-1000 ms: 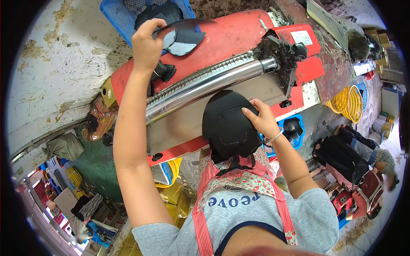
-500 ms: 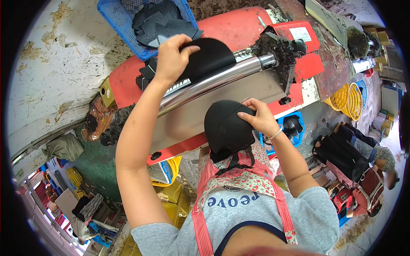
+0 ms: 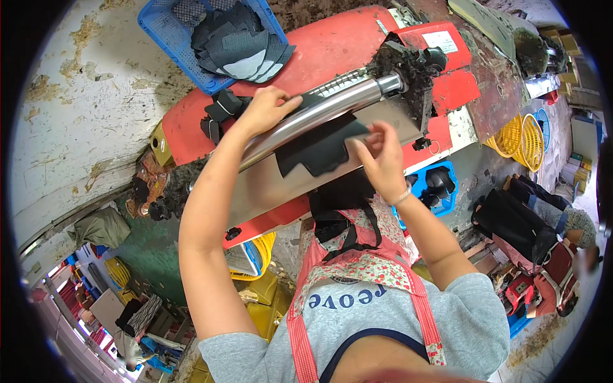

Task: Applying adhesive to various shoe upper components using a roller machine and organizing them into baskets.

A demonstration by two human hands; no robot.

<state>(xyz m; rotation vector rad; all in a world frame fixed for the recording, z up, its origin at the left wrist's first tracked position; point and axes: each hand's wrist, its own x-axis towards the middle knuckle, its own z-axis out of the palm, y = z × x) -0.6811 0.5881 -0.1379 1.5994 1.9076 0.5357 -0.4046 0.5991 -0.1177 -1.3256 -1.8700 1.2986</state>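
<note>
A black flexible sheet piece with a notched near edge lies on the metal plate, running under the shiny metal roller. Behind the roller, my left hand rests with its fingers loosely extended by the strip of black that still shows there. My right hand hovers at the right edge of the sheet piece, thumb and fingers apart and slightly blurred. Below the plate's near edge, a second black piece lies at my lap, on the red checked apron.
The red machine body carries a blue basket of dark cut pieces. Dirty dark lint cakes the roller's right end. Another blue basket with black pieces stands right of my lap; yellow baskets stand farther right.
The sheet piece has passed from behind the roller onto the near plate. My right hand let go of the rounded black piece, now lower at my lap, and rose. My left hand came down toward the roller.
</note>
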